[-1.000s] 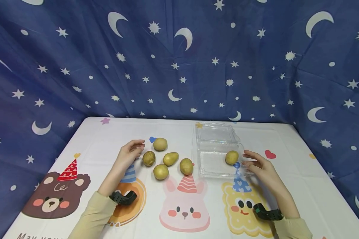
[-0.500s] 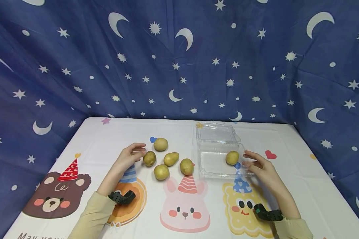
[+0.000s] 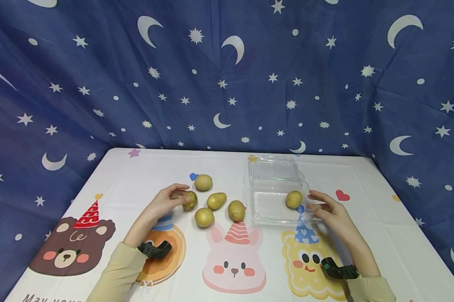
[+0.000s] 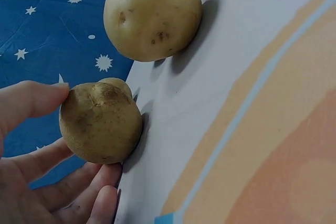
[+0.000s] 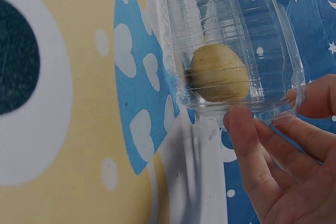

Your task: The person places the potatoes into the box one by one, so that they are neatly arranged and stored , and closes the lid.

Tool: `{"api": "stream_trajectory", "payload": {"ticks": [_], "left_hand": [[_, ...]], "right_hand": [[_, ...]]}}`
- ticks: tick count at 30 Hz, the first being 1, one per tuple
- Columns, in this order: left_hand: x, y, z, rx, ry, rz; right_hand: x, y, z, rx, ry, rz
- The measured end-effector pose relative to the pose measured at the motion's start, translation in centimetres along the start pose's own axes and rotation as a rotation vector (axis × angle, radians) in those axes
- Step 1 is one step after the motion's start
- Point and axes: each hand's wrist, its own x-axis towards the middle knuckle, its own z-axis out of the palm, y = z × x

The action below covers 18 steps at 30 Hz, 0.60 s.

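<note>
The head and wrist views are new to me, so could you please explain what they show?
There is no machine: a person works with their bare left hand and right hand. One camera on the head looks forward and down; one on each wrist shows that hand up close. On the white table lie five potatoes, and an open clear plastic box has a sixth potato inside. The left hand has thumb and fingers around the leftmost potato, while the right hand holds the box by its right side.
</note>
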Motion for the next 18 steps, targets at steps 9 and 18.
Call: {"api": "stream_trajectory", "payload": {"ticks": [9, 18], "left_hand": [[0.02, -0.27, 0.13, 0.009, -0.027, -0.011], [0.15, -0.49, 0.4, -0.008, -0.044, 0.05]], "right_hand": [[0.05, -0.08, -0.03, -0.009, -0.002, 0.001], [0.05, -0.07, -0.03, -0.019, -0.003, 0.011]]}}
